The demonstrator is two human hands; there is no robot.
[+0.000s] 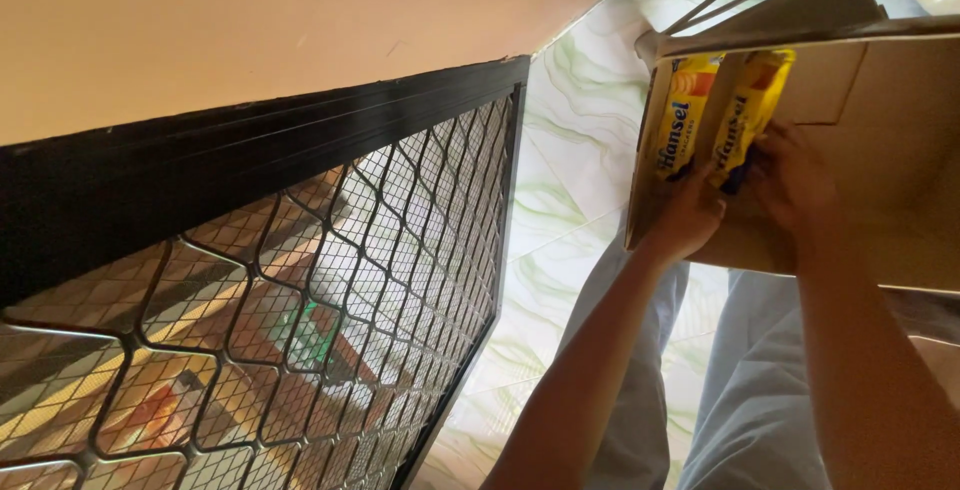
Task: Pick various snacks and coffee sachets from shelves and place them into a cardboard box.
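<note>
Both hands were in a cardboard box (890,120), left hand (688,218) gripping one yellow biscuit pack (678,120), right hand (795,178) pinching another yellow pack (752,100), black mesh screen (300,300) off to the side

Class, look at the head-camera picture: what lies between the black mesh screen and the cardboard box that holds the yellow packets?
In the head view, only pale green-veined floor tile lies between the mesh screen and the cardboard box; lower down, the left forearm crosses that stretch.

Blk mesh gate (330,280), marble floor (570,150)
</note>
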